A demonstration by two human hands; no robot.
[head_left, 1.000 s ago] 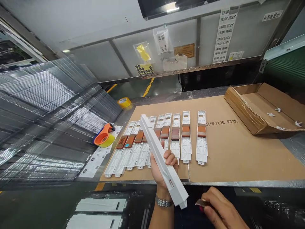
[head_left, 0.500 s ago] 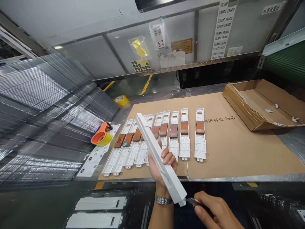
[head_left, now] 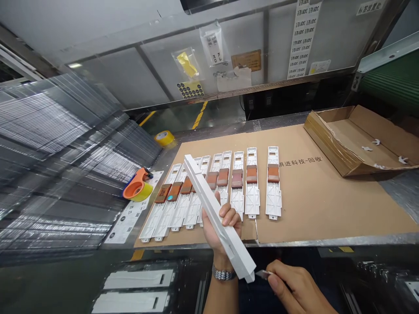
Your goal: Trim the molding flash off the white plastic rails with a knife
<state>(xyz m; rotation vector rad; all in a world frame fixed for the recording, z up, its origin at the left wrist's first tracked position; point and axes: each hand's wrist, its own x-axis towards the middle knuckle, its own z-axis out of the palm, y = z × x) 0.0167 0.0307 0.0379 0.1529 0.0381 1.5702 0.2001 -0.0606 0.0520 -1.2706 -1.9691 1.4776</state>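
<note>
White plastic strip (head_left: 218, 218) held tilted above the cardboard sheet (head_left: 314, 200), near edge. Left hand (head_left: 222, 226) closed around its middle. Right hand (head_left: 294, 288) pinches a small blade (head_left: 263, 273), tip just beside the strip's lower end.

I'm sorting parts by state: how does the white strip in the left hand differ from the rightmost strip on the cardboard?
The held strip is gripped in the left hand, slanted off the bench; the rightmost strip lies flat on the cardboard sheet. The rightmost strip bears a brown block; the held strip shows none. Both are long, white plastic.
</note>
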